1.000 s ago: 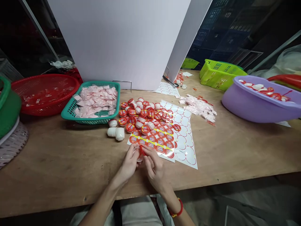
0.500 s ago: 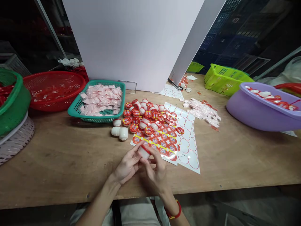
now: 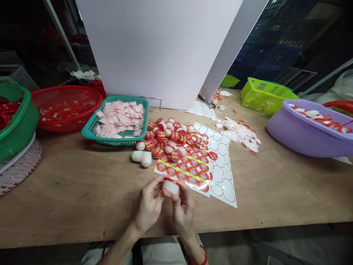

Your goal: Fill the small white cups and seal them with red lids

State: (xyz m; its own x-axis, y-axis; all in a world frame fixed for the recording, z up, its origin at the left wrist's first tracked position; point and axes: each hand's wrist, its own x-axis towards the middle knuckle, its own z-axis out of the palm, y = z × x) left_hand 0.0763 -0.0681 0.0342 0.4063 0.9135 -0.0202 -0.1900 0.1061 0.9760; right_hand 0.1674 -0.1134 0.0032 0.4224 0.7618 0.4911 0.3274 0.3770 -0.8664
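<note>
Pinching 1 small white pot (image 3: 171, 188) with a red lid (image 3: 171, 180) between 2 hands.

Left hand (image 3: 149, 204) and right hand (image 3: 184, 213) hold its opposite sides with fingers and thumbs, over the table (image 3: 110, 195). Uneven squeezing could tip it loose or pop the lid, if that is poorly seated, which I cannot tell. Beyond lie a sticker sheet (image 3: 182, 167) and a pile of lidded pots (image 3: 168, 136); knocking that pile could send some rolling. Farther back sits a green basket (image 3: 113, 141) of sachets (image 3: 121, 117).
</note>
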